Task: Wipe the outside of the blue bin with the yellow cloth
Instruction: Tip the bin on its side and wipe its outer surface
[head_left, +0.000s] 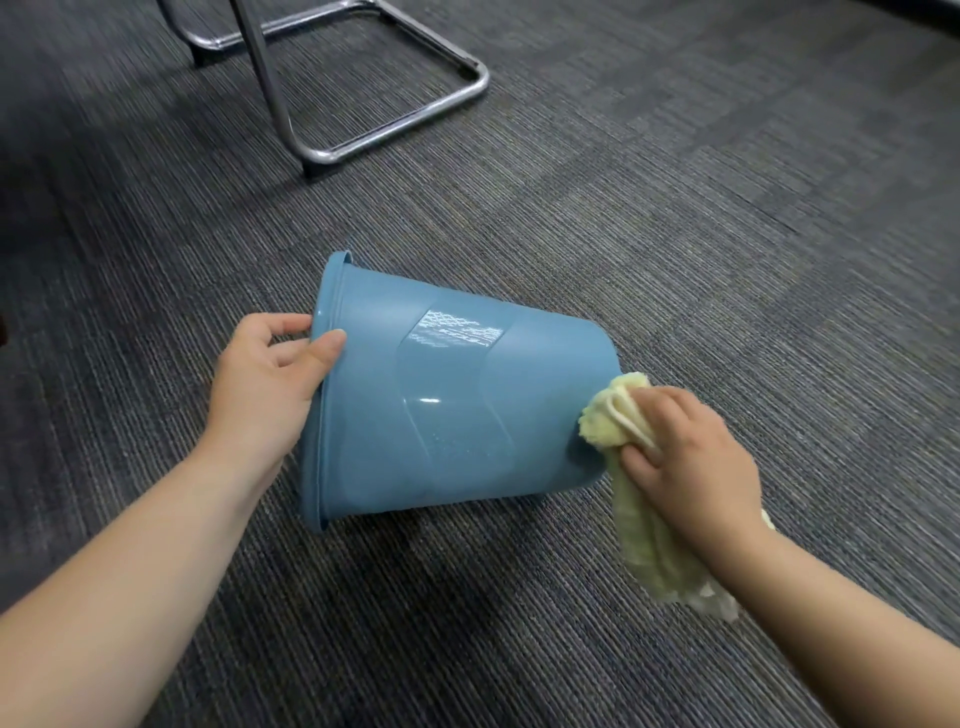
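The blue bin (441, 400) lies on its side on the carpet, its rim to the left and its base to the right. My left hand (270, 379) grips the rim, thumb on the outer wall and fingers curled over the edge. My right hand (691, 467) holds the bunched yellow cloth (608, 421) and presses it against the bin's wall near the base. The cloth's loose end hangs down under my wrist to the carpet. The bin's opening faces away to the left and its inside is hidden.
Grey striped carpet (675, 234) covers the whole floor. A chrome chair frame (395, 119) stands on it beyond the bin, at the top left. A dark shape sits at the far left edge.
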